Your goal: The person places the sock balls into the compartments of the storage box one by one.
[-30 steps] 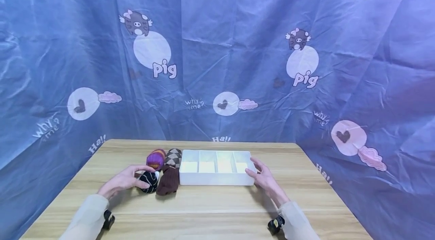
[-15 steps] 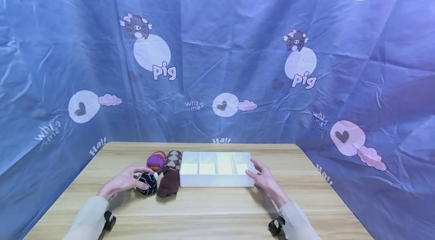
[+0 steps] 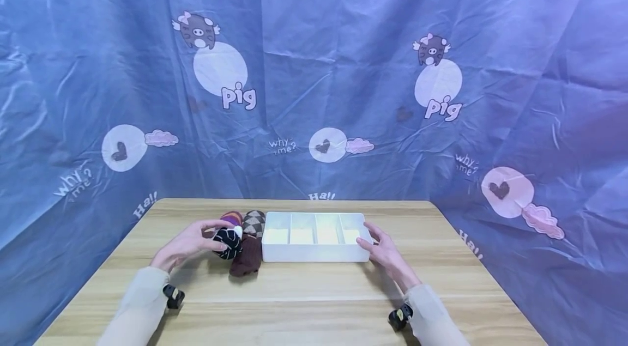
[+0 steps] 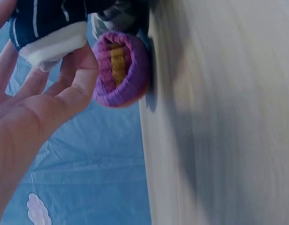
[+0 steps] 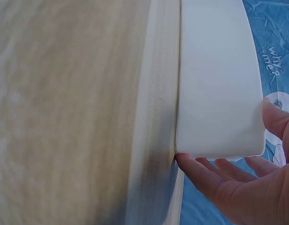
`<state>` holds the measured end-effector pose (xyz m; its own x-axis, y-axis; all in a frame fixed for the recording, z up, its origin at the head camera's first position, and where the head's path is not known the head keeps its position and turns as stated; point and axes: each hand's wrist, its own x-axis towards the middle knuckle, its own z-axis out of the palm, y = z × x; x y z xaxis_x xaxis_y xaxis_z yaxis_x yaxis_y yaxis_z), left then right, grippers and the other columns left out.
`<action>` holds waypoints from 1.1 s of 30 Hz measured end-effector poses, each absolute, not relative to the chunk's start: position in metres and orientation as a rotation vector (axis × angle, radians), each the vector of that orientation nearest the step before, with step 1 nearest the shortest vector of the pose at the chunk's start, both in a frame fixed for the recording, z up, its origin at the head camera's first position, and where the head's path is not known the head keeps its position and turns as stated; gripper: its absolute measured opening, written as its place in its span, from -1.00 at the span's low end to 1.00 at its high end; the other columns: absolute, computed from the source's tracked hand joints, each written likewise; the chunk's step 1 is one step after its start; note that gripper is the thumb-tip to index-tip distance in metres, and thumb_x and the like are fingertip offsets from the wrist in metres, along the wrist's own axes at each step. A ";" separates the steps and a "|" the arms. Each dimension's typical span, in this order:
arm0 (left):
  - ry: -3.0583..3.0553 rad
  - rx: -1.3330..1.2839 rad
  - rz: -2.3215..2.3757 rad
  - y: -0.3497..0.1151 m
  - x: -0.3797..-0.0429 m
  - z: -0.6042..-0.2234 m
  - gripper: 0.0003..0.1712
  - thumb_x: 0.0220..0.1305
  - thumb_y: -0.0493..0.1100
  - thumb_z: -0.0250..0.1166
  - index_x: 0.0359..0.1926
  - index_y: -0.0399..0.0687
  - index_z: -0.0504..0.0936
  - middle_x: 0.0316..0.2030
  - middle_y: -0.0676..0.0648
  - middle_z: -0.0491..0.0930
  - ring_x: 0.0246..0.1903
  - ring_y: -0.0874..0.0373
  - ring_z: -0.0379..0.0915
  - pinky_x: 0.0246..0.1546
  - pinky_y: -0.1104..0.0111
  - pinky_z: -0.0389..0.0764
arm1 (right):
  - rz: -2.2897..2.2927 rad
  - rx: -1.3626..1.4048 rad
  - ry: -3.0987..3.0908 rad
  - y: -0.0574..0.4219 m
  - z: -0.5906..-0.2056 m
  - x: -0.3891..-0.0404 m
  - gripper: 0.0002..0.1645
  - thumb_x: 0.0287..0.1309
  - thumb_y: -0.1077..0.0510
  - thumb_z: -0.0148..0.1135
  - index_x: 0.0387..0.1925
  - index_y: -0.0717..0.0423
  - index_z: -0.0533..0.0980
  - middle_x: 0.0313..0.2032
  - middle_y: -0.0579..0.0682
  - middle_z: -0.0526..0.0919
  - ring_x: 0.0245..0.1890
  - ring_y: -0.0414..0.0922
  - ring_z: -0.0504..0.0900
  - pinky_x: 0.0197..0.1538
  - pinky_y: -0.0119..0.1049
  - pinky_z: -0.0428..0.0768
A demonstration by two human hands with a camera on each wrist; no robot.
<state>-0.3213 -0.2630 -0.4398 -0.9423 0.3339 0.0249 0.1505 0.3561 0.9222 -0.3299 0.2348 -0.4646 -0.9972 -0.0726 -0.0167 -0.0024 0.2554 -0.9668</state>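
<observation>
A: Head view, legible writing?

B: White lettering [image 3: 239, 97] on creased blue cloth [image 3: 304, 62]: "pig" twice in the upper half; "why me?" at left, centre and right; "Ha!!" lower down, three times.

A: Objects and grips?

B: Lower left of centre, the left hand [image 3: 187, 242] pinches a black rolled sock [image 3: 231, 239] with thin white lines. It overlaps the purple sock [image 3: 233, 218]; the ribbed brown sock [image 3: 247, 260] is just right of it, the diamond-patterned sock [image 3: 254, 223] above. Near frame centre, low: a smooth white box [image 3: 314, 253], rectangular, four compartments. The right hand [image 3: 386, 256] grips its right end. Table [image 3: 314, 319]: pale wood grain.

A: Left wrist view?

B: Upper left: black sock between thumb and fingers, its soft white cuff turned downward. Upper centre: the purple sock's ribbed, rounded mouth, mustard band inside. Diamond pattern partly hidden at the top edge.

A: Right wrist view?

B: Box wall at upper right of centre, smooth; fingers round its end at lower right. "why me?" reads at upper right.
</observation>
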 end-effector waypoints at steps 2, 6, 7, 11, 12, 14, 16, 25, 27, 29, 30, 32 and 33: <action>2.473 0.449 1.626 -0.260 -0.323 -0.439 -0.24 -0.05 -0.13 0.52 0.25 -0.04 0.52 0.33 -0.23 0.36 0.27 -0.16 0.28 0.26 -0.09 0.34 | -1.878 -0.079 2.439 0.234 -0.465 -0.330 -0.15 0.27 0.14 0.25 0.47 0.17 0.10 0.45 0.39 0.04 0.38 0.39 0.17 0.16 0.08 0.55; 2.477 0.476 1.634 -0.252 -0.328 -0.435 -0.23 -0.05 -0.13 0.52 0.26 -0.05 0.51 0.37 -0.23 0.32 0.37 -0.24 0.12 0.33 -0.30 0.06 | -1.870 -0.062 2.430 0.234 -0.464 -0.330 -0.15 0.26 0.14 0.26 0.48 0.14 0.10 0.47 0.38 0.01 0.39 0.39 0.14 0.20 0.10 0.52; 2.488 0.493 1.630 -0.249 -0.330 -0.434 -0.24 -0.04 -0.12 0.52 0.25 -0.05 0.51 0.37 -0.22 0.33 0.37 -0.23 0.14 0.32 -0.30 0.07 | -1.870 -0.059 2.428 0.234 -0.464 -0.330 -0.15 0.26 0.14 0.26 0.48 0.13 0.10 0.47 0.37 0.00 0.40 0.38 0.13 0.21 0.11 0.51; 2.477 0.500 1.673 -0.238 -0.339 -0.426 -0.29 -0.01 -0.13 0.51 0.23 -0.08 0.53 0.28 -0.21 0.45 0.13 -0.10 0.44 0.12 -0.13 0.45 | -1.878 -0.058 2.431 0.236 -0.462 -0.332 -0.15 0.27 0.14 0.24 0.49 0.11 0.09 0.48 0.33 0.00 0.42 0.36 0.10 0.25 0.14 0.45; 2.475 0.507 1.678 -0.235 -0.341 -0.424 -0.30 0.01 -0.14 0.50 0.22 -0.11 0.53 0.22 -0.21 0.50 0.03 -0.05 0.51 0.01 -0.09 0.54 | -1.876 -0.061 2.435 0.236 -0.461 -0.333 -0.15 0.27 0.13 0.24 0.49 0.11 0.09 0.48 0.33 0.00 0.42 0.35 0.10 0.27 0.16 0.43; 2.450 0.489 1.699 -0.230 -0.345 -0.421 -0.33 0.04 -0.16 0.49 0.21 -0.14 0.53 0.09 -0.18 0.60 -0.16 0.05 0.59 -0.20 -0.02 0.64 | -1.868 -0.058 2.442 0.236 -0.460 -0.334 -0.16 0.28 0.13 0.24 0.48 0.11 0.10 0.48 0.34 0.01 0.42 0.36 0.10 0.27 0.20 0.41; 2.429 0.473 1.715 -0.225 -0.349 -0.420 -0.35 0.06 -0.17 0.47 0.21 -0.17 0.53 -0.04 -0.15 0.64 -0.32 0.12 0.58 -0.33 0.01 0.66 | -1.860 -0.053 2.443 0.235 -0.459 -0.333 -0.17 0.28 0.13 0.24 0.48 0.11 0.10 0.48 0.35 0.01 0.42 0.36 0.10 0.27 0.22 0.39; 2.401 0.485 1.801 -0.201 -0.363 -0.424 -0.37 0.09 -0.21 0.45 0.21 -0.23 0.53 -0.10 -0.12 0.65 -0.35 0.21 0.55 -0.45 0.32 0.58 | -1.846 -0.039 2.448 0.234 -0.460 -0.331 -0.18 0.30 0.11 0.23 0.48 0.10 0.11 0.48 0.37 -0.01 0.42 0.39 0.07 0.26 0.26 0.38; 2.375 0.527 1.826 -0.193 -0.365 -0.425 -0.38 0.10 -0.26 0.44 0.21 -0.31 0.50 -0.02 -0.21 0.63 -0.26 0.21 0.60 -0.32 0.35 0.63 | -1.848 -0.031 2.449 0.234 -0.461 -0.331 -0.18 0.29 0.11 0.23 0.48 0.10 0.11 0.48 0.37 -0.01 0.42 0.39 0.08 0.27 0.25 0.39; 2.344 0.559 1.848 -0.186 -0.368 -0.425 -0.38 0.10 -0.31 0.42 0.20 -0.37 0.49 0.04 -0.28 0.60 -0.22 0.19 0.63 -0.23 0.36 0.66 | -1.849 -0.030 2.446 0.234 -0.460 -0.331 -0.17 0.29 0.10 0.24 0.48 0.10 0.11 0.47 0.36 0.00 0.42 0.38 0.09 0.27 0.24 0.39; 2.346 0.572 1.847 -0.182 -0.369 -0.425 -0.39 0.10 -0.32 0.42 0.20 -0.38 0.49 0.06 -0.30 0.59 -0.21 0.20 0.62 -0.21 0.37 0.66 | -1.845 -0.034 2.447 0.234 -0.460 -0.331 -0.17 0.29 0.10 0.24 0.48 0.11 0.10 0.47 0.37 0.00 0.41 0.39 0.09 0.26 0.24 0.39; 2.373 0.581 1.833 -0.174 -0.371 -0.424 -0.41 0.10 -0.31 0.42 0.18 -0.36 0.52 0.07 -0.27 0.59 -0.22 0.22 0.58 -0.25 0.40 0.65 | -1.850 -0.036 2.441 0.233 -0.460 -0.331 -0.17 0.29 0.10 0.23 0.48 0.12 0.10 0.47 0.37 0.01 0.41 0.39 0.10 0.26 0.25 0.39; 2.395 0.582 1.823 -0.171 -0.372 -0.424 -0.42 0.09 -0.30 0.43 0.16 -0.34 0.54 0.06 -0.25 0.60 -0.24 0.23 0.57 -0.28 0.41 0.63 | -1.856 -0.032 2.435 0.233 -0.460 -0.330 -0.17 0.29 0.11 0.23 0.48 0.12 0.10 0.47 0.37 0.02 0.41 0.38 0.11 0.26 0.26 0.39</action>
